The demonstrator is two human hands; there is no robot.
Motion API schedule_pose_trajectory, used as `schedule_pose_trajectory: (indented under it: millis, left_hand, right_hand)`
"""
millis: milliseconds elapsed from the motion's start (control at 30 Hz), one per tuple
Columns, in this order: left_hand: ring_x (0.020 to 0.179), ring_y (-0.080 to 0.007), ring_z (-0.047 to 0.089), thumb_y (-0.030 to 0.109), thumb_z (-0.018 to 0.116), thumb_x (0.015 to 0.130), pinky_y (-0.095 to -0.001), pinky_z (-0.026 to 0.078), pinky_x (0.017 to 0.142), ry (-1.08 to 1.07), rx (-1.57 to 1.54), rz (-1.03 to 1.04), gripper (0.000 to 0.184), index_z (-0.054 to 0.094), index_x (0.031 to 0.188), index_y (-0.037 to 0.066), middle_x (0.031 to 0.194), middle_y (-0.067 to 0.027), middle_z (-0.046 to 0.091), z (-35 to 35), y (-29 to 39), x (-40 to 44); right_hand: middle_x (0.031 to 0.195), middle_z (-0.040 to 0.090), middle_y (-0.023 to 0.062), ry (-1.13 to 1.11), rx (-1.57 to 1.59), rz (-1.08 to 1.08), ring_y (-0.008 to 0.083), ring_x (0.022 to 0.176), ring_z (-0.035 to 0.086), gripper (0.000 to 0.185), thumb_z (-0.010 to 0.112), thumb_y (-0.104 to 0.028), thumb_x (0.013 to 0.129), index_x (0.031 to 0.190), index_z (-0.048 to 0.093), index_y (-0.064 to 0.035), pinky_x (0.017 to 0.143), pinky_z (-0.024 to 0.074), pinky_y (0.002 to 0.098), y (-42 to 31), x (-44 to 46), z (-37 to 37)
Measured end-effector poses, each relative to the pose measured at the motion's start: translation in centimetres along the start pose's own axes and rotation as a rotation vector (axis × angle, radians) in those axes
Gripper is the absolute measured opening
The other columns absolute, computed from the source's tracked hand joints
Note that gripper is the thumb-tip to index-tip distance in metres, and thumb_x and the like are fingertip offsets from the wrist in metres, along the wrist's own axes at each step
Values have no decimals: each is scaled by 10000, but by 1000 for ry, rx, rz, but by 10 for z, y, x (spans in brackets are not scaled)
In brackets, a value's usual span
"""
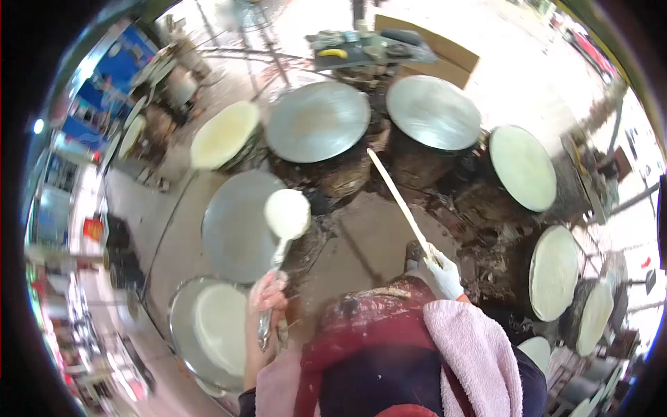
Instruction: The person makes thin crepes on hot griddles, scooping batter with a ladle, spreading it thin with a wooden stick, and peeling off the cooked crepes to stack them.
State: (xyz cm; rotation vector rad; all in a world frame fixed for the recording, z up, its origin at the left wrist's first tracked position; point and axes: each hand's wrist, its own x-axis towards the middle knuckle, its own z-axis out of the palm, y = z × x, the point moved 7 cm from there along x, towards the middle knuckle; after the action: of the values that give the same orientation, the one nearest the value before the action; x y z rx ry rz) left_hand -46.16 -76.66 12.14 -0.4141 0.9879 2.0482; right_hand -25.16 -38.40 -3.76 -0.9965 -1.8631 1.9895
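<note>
- Gripping a shiny ladle [281, 253] in the left hand [268, 295], holding its round, creamy-coated bowl [287, 214] ahead of the fingers
- Clasping a long, slim, pale stick [397, 196] in the white-gloved right hand [445, 272], extending it forward beyond the grip

Long-handled metal ladle [280, 254]. Looks full of smooth, cream-white batter [287, 213]; overlaps the right rim of a round grey griddle [236, 222]. Long, slim, pale stick [399, 203]. Slants forward and leftward, well apart from the ladle.
</note>
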Motion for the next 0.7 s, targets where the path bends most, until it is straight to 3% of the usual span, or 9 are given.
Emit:
schedule_pose_trajectory:
  millis: [33,100,167,200,300,433,533,633,700]
  left_hand:
    - [346,-19,348,200,376,1032,-179,311,367,-134,-361,-171,312,450,1033,-103,526,71,385,26,-30,39]
    - [338,-18,349,180,334,1041,-188,291,355,-313,-521,-386,311,457,1002,-103,530,71,386,124,-69,93]
    - [320,-23,331,182,353,1039,-198,248,332,-174,-234,-344,297,467,958,-80,522,74,369,198,-87,144]
    - [336,-23,293,225,380,1040,-233,279,378,-394,-185,-400,293,509,966,-29,549,79,357,239,-96,169]
    - [339,-72,317,251,450,1005,-262,273,385,-408,422,-196,299,558,963,-25,562,37,390,330,-98,249]
    - [367,-77,297,237,478,991,-234,220,370,-410,602,-16,303,536,889,-42,562,13,374,440,-105,343]
    - [415,-73,324,214,481,1002,-239,245,413,-411,717,56,278,518,891,-39,577,15,385,493,-124,404]
    - [430,-90,388,162,528,967,-258,301,415,-355,709,45,214,528,860,-23,598,-5,446,498,-165,502]
    - [436,-98,426,151,543,949,-264,322,416,-318,781,70,196,533,844,-14,612,-27,482,492,-188,551]
  right_hand:
    - [1261,607,69,43,38,36,112,1104,554,502,650,-91,897,1362,499,22,950,426,242,-4,8,-27]
    - [1237,614,57,128,101,59,106,1088,552,495,641,-79,900,1364,499,19,936,424,232,3,34,-85]
    - [1235,615,54,230,152,51,110,1083,557,487,633,-69,904,1366,502,12,929,428,231,28,58,-144]
    - [1247,610,58,257,159,106,112,1101,556,483,632,-66,907,1366,503,13,941,426,236,26,67,-167]
    - [1266,601,66,372,128,102,113,1129,546,486,633,-72,912,1367,493,25,961,421,240,5,109,-219]
    - [1305,574,75,398,153,-53,105,1152,530,499,638,-96,918,1371,477,40,981,409,236,-43,194,-256]
    - [1236,618,76,468,124,-70,72,987,561,522,666,-106,904,1376,484,18,842,464,217,-91,261,-258]
    - [1124,672,176,600,-290,-284,222,947,669,526,623,-262,928,1388,476,-54,832,499,326,-114,326,-245]
    - [1021,654,249,491,-473,100,372,933,652,500,550,-372,943,1376,490,-129,800,500,426,-112,352,-228]
